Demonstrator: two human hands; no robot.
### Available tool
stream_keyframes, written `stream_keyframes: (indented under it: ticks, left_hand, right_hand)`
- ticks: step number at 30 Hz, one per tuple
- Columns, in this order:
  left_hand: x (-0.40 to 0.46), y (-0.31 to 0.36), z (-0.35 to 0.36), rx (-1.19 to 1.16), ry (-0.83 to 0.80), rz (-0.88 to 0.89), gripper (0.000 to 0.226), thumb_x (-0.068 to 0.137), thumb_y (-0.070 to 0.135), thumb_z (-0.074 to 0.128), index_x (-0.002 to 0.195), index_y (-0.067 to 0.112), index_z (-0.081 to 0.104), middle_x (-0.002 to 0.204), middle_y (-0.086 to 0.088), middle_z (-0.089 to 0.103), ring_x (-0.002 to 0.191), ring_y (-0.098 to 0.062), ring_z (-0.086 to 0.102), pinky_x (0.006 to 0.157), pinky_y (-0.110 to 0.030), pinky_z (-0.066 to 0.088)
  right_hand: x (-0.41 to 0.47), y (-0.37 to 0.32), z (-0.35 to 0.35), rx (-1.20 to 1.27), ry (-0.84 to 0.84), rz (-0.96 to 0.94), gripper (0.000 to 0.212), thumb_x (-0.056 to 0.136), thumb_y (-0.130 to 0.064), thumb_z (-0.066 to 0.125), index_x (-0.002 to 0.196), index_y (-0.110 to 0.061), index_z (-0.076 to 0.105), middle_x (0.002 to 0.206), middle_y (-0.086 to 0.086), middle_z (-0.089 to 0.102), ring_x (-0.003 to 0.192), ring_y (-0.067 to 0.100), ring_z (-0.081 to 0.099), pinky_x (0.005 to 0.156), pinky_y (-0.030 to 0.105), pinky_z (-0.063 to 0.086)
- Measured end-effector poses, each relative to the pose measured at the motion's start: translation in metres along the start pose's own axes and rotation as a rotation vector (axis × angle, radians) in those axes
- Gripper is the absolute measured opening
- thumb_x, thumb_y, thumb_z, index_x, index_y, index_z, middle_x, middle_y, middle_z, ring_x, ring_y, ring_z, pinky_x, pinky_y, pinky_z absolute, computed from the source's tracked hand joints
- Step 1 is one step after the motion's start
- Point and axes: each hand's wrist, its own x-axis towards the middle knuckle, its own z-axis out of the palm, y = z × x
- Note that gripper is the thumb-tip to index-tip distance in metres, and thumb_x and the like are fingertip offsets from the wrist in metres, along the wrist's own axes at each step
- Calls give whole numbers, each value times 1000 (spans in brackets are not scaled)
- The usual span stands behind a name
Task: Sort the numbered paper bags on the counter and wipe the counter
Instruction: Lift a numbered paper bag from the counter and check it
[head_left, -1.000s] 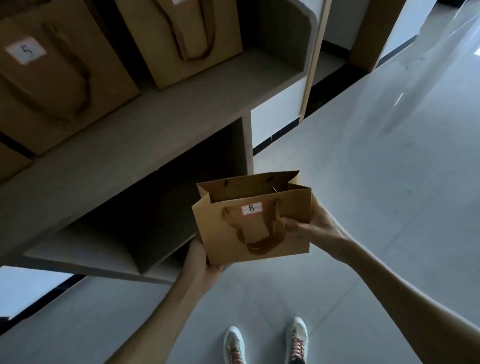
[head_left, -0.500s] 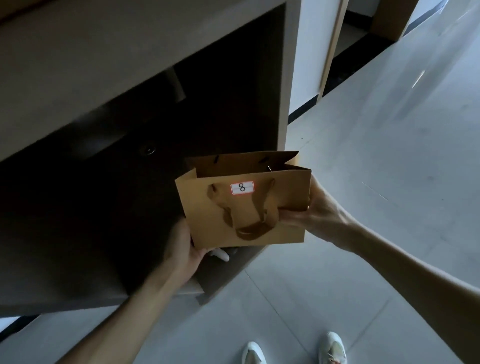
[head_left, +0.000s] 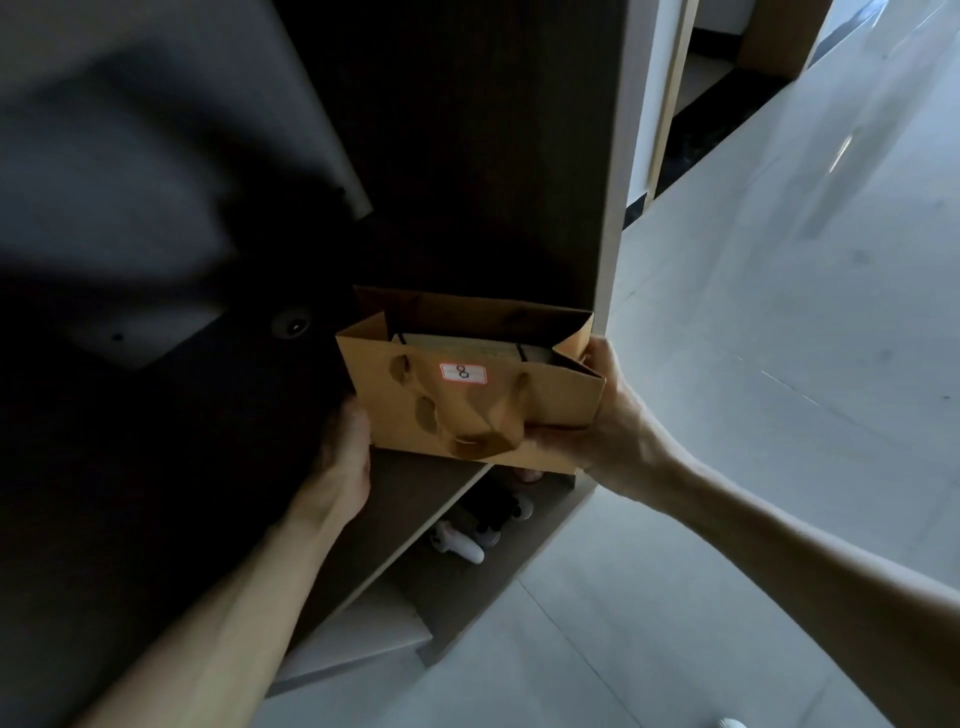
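Dark shelf (head_left: 415, 499) behind paper bag (head_left: 545, 410), left hand (head_left: 345, 447) and right hand (head_left: 608, 421) both gripping it.

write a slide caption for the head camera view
Both hands, left hand and right hand, hold paper bag number 8 at the mouth of a dark lower shelf.

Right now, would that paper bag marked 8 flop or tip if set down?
Probably light: the paper bag keeps its boxy shape between the left hand and right hand. Its flat base should stand; thin walls likely crumple if squeezed.
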Motion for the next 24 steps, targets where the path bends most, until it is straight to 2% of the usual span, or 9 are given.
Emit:
stream_keyframes:
  ticks: [2, 4, 6, 9, 11, 13, 15, 19, 24]
  left_hand:
    - [-3, -1, -5, 53, -6, 18, 53, 94, 57, 37, 139, 29, 45, 136, -2, 52, 119, -22, 53, 108, -48, 36]
    - [-10, -1, -7, 1, 29, 50, 43, 100, 41, 40, 138, 20, 46, 129, -4, 54, 114, -22, 55, 104, -42, 40]
    - [-22, -2, -10, -33, 89, 89, 38, 101, 32, 42, 134, 16, 48, 122, -5, 57, 104, -20, 57, 91, -36, 46]
    - [-41, -12, -17, -194, 124, 91, 31, 98, 35, 50, 124, 19, 48, 101, -2, 55, 77, -15, 54, 69, -30, 46]
    - [-49, -18, -19, -316, 66, 60, 27, 97, 33, 51, 118, 16, 49, 89, -3, 50, 69, -15, 53, 64, -30, 46]
    - [-51, -18, -14, -307, -34, 98, 22, 98, 29, 49, 109, 10, 52, 86, -5, 53, 72, -19, 57, 68, -32, 49]
    - [-50, -13, -7, -281, -114, 151, 23, 98, 26, 48, 110, 8, 54, 92, -9, 59, 82, -21, 64, 75, -34, 52]
    - [-41, 2, 8, -253, -165, 202, 25, 99, 19, 46, 123, 13, 47, 114, -8, 60, 101, -17, 64, 81, -29, 50]
    - [-22, 20, 23, -190, -214, 266, 18, 97, 17, 51, 115, 21, 47, 119, -1, 55, 103, -11, 61, 90, -32, 51]
  right_hand:
    - [-6, 0, -1, -145, -9, -27, 83, 63, -37, 81, 130, -38, 31, 125, -7, 48, 113, 14, 52, 81, 37, 59]
    - [-12, 0, -4, -237, -3, -19, 87, 65, -42, 80, 135, -36, 30, 128, -8, 44, 116, 14, 47, 86, 39, 56]
    - [-16, 1, -8, -278, -1, 5, 90, 69, -38, 82, 139, -39, 24, 130, -10, 39, 118, 14, 44, 86, 37, 56]
    - [-28, 2, -11, -264, 52, 28, 83, 75, -28, 82, 133, -43, 25, 128, -12, 35, 115, 9, 43, 72, 15, 55]
    - [-38, 4, -10, -282, 119, 1, 64, 78, -26, 81, 123, -35, 36, 120, -12, 41, 107, 8, 47, 69, 9, 52]
    - [-44, 6, -7, -381, 95, -55, 42, 83, -24, 76, 113, -26, 48, 114, -10, 50, 97, 9, 53, 70, 6, 49]
    - [-44, 8, -4, -523, 30, -109, 34, 87, -22, 72, 113, -20, 50, 118, -3, 55, 93, 11, 55, 66, 6, 47]
    - [-29, 12, -1, -702, -42, -192, 56, 83, -23, 75, 127, -13, 42, 119, 7, 49, 100, 23, 51, 72, 25, 52]
    - [-9, 4, -1, -743, -11, -154, 59, 84, -21, 73, 131, -11, 38, 119, 9, 47, 101, 24, 51, 76, 33, 54]
